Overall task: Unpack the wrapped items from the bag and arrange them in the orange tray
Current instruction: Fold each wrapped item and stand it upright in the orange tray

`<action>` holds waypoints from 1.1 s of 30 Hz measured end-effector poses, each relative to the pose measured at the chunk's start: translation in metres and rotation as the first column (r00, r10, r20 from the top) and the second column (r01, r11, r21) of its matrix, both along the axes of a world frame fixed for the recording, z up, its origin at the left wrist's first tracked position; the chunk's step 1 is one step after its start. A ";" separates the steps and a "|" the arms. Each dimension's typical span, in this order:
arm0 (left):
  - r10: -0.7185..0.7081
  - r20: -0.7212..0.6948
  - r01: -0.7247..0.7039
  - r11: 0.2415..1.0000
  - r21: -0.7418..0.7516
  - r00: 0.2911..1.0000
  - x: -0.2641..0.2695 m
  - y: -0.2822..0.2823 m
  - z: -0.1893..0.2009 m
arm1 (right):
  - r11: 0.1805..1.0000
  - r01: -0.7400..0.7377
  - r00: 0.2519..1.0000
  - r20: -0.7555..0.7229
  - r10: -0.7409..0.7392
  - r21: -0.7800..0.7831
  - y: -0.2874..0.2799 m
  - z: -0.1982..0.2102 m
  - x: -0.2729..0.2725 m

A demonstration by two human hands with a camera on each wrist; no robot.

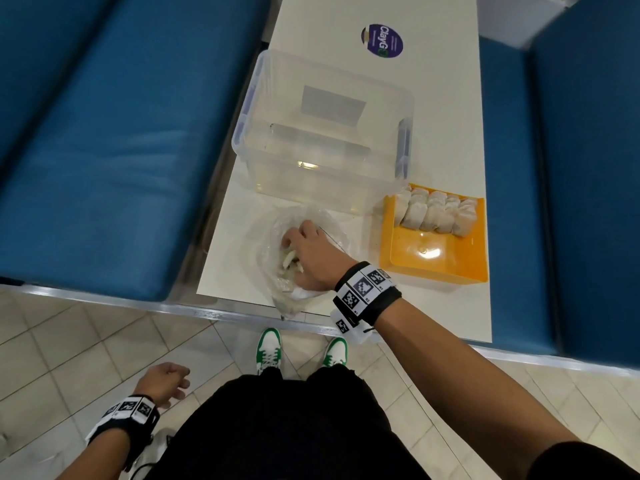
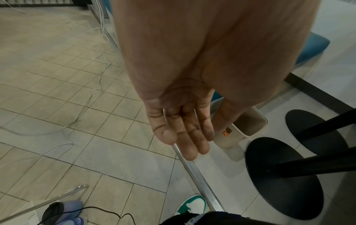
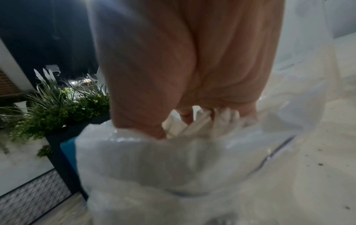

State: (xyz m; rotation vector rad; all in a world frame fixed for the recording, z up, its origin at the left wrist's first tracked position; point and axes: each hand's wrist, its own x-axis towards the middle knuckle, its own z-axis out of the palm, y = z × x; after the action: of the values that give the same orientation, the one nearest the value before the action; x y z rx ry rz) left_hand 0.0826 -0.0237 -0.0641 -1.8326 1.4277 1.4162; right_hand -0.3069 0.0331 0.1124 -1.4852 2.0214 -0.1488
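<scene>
1. One left hand (image 1: 162, 379) hangs at the person's side over the tiled floor (image 1: 69, 348), well away from the table. In the left wrist view its fingers (image 2: 189, 137) lie straight and relaxed, holding nothing.
2. Two green-and-white shoes (image 1: 268, 349) stand on the floor at the table's near edge.
3. One clear plastic bag (image 1: 277, 268) lies on the white table (image 1: 433, 98) near its front edge, mouth open and crumpled.
4. One right hand (image 1: 311, 258) reaches down into the bag. In the right wrist view its fingers (image 3: 185, 115) are curled among the white wrapped items (image 3: 194, 123) inside; the picture is blurred, so how many it grips cannot be told, nor how many remain in the bag.
5. One clear storage bin (image 1: 322, 133) stands behind the bag, further along the table.
6. One round purple sticker (image 1: 382, 40) sits on the tabletop beyond the bin.
7. One orange tray (image 1: 433, 261) rests to the right of the bag, just beside the bin's near right corner.
8. A row of about five or six wrapped packets (image 1: 436, 211) stands side by side, touching, along the tray's far end; the exact count is hard to tell.
</scene>
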 end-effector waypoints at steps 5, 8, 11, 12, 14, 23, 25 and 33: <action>0.012 -0.001 -0.012 1.000 -0.003 1.000 0.000 0.003 0.001 | 0.999 0.031 0.999 -0.017 -0.030 0.041 0.001 -0.004 0.007; 0.016 0.006 -0.016 1.000 0.000 1.000 -0.001 0.005 0.003 | 1.000 0.024 0.997 -0.072 -0.024 0.000 0.001 -0.009 0.013; 0.030 0.001 -0.030 1.000 -0.005 1.000 -0.001 0.005 0.005 | 1.000 0.006 0.997 -0.071 -0.005 0.017 -0.001 -0.010 0.013; 0.032 0.002 -0.032 0.999 -0.005 0.999 0.001 0.005 0.004 | 1.000 -0.001 0.998 -0.061 0.002 0.021 -0.002 -0.010 0.012; 0.035 0.002 -0.035 0.999 -0.001 0.999 0.003 0.006 0.005 | 1.000 0.004 1.000 -0.027 -0.003 0.024 -0.002 -0.006 0.009; 0.027 -0.005 -0.027 1.000 -0.005 1.000 0.007 0.006 0.006 | 0.984 0.174 0.970 0.179 -0.165 -0.041 -0.006 0.034 -0.019; 0.025 -0.005 -0.025 1.000 -0.014 1.000 0.007 0.005 0.005 | 0.972 0.225 0.950 0.235 -0.204 -0.066 -0.005 0.040 -0.024; 0.001 -0.009 -0.001 1.000 -0.005 1.000 0.007 0.002 0.003 | 0.995 0.087 0.991 0.103 -0.091 0.043 -0.004 0.025 -0.012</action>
State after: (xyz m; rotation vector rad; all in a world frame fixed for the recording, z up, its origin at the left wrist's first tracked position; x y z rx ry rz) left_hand 0.0892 -0.0215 -0.0609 -1.8326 1.4362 1.4239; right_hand -0.3186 0.0289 0.1376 -1.3367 1.9956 -0.2184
